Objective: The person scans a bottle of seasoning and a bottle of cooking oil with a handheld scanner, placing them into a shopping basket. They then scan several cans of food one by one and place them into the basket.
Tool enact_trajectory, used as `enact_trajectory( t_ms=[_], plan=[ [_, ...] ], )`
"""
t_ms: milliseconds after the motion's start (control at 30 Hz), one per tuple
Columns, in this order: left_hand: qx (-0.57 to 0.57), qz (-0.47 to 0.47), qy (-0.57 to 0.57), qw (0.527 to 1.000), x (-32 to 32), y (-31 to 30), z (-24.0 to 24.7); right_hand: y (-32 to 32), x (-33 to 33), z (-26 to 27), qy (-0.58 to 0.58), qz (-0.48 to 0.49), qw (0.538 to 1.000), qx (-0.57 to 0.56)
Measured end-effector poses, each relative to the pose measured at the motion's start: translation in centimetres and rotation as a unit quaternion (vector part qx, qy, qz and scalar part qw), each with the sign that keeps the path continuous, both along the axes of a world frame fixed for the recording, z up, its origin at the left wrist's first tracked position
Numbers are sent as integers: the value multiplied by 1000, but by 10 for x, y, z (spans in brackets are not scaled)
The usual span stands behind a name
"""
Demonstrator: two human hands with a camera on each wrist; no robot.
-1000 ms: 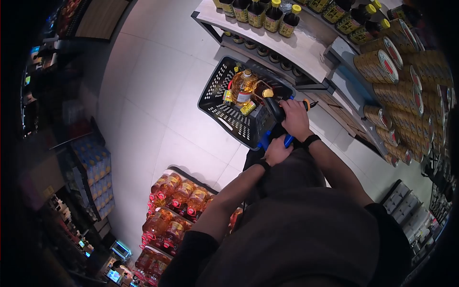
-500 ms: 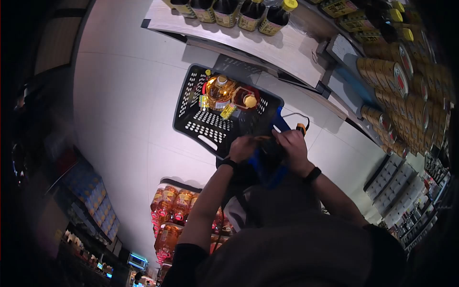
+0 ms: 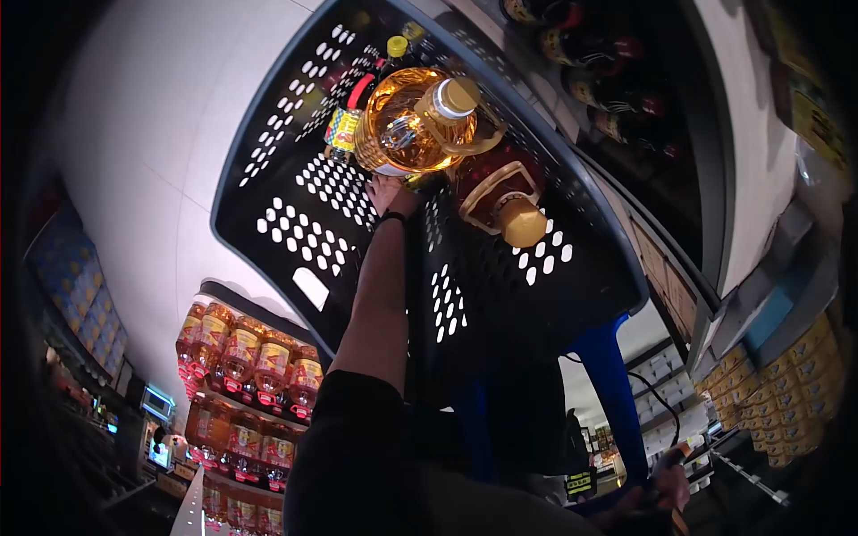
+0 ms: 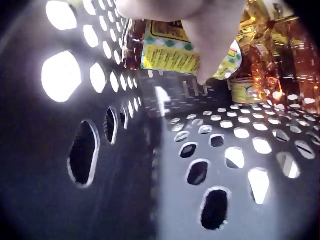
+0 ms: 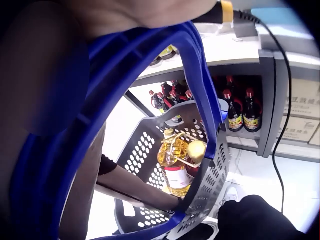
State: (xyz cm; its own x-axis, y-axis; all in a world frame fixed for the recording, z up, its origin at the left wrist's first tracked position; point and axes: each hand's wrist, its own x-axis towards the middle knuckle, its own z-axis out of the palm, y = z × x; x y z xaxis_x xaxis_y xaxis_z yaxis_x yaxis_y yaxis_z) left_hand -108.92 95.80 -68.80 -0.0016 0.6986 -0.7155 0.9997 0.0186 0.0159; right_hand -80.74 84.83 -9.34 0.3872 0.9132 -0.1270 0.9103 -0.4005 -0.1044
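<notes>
My left hand (image 3: 393,194) reaches down into the dark shopping basket (image 3: 536,299), beside a large bottle of golden oil (image 3: 402,121). In the left wrist view its fingers (image 4: 215,30) grip a small bottle (image 4: 167,50) with a yellow and green label. Another bottle with a gold cap (image 3: 520,221) leans in the basket, and a small yellow-capped bottle (image 3: 397,46) stands at the far corner. At lower right, my right hand (image 3: 666,489) holds the basket's blue handle (image 5: 197,85). By that hand a black corded thing with an orange-yellow band (image 5: 227,12) sticks out.
Oil bottles (image 3: 241,353) are stacked on the left. Right of the basket stands a shelf unit (image 5: 267,100) with dark red-capped bottles (image 5: 251,112) low down. Stacked gold cans (image 3: 778,393) fill the far right. A black cable (image 5: 280,165) hangs beside the basket.
The basket now looks much nearer and larger. My left hand has left the handle area and gone down into the basket. My right hand has shifted to lower right.
</notes>
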Motion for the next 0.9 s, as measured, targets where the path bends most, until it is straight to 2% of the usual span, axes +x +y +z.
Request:
enact_trajectory(
  t_ms=[33, 67, 133, 200, 233, 267, 300, 333, 367, 400, 433, 467, 500, 533, 567, 600, 667, 700, 733, 767, 800, 833, 867, 900],
  plan=[
    [20, -10, -16, 1000, -7, -3, -17, 3, -2, -4, -13, -16, 1000, -9],
    [-94, 60, -44, 993, -10, 10, -22, 6, -4, 1, -29, -30, 999, -28],
    [23, 29, -98, 995, -14, 6, -2, 14, -12, 16, -46, -67, 996, -46],
    [3, -29, -41, 999, -18, 2, -1, 24, -19, 28, -64, -109, 991, -42],
    [11, -51, -41, 998, -22, -5, -12, 33, -19, 30, -70, -91, 990, -76],
    [20, -72, -42, 996, -26, -14, -25, 35, -22, 22, -26, -88, 994, -54],
    [16, -63, -41, 997, -6, 2, 22, 30, -23, 19, 0, -94, 995, -22],
    [-81, -89, -37, 992, -4, 2, 26, 27, -21, 19, 29, -99, 995, 7],
    [-106, -58, -28, 992, 4, 1, 50, 34, -22, 25, -24, -78, 994, -76],
    [-128, -24, -18, 991, 20, 3, 72, 31, -21, 23, -21, -79, 994, -73],
    [-128, -25, -14, 991, 30, 2, 73, 21, -15, 21, -20, -59, 996, -61],
    [-151, 19, -17, 988, 33, -5, 79, 6, -9, 26, -15, -41, 997, -56],
    [-174, 61, -18, 983, 29, -13, 89, -35, 25, 40, 115, 0, 991, -69],
    [-173, 56, -12, 983, 24, -10, 99, -32, 34, 38, 131, 48, 985, -100],
    [-191, 87, -12, 978, 23, -2, 110, -30, 23, 34, 117, 21, 990, -69],
    [-209, 120, -13, 970, 23, 7, 119, -3, 8, 24, 103, -5, 994, -40],
    [-232, 147, -6, 962, 8, 5, 121, -1, 7, 19, 71, 11, 997, -42],
    [-235, 187, -11, 954, 3, 6, 136, 8, 6, 12, 70, 22, 997, -7],
    [-232, 225, -18, 946, -1, 12, 152, 18, -2, 12, 77, -12, 997, 6],
    [-262, 273, -34, 925, -15, 6, 155, 31, 0, 17, 106, -1, 994, -30],
    [-273, 320, -76, 904, -24, 6, 184, 35, -2, 17, 188, -22, 981, 28],
    [-288, 360, -126, 878, -29, 1, 219, 7, 2, 10, 196, -21, 980, -31],
    [-277, 410, -247, 833, -46, -20, 238, 40, 0, 18, 248, -13, 967, 62],
    [-220, 394, -412, 791, -76, -62, 221, 46, -2, 16, 236, -3, 967, 99]
  ],
)
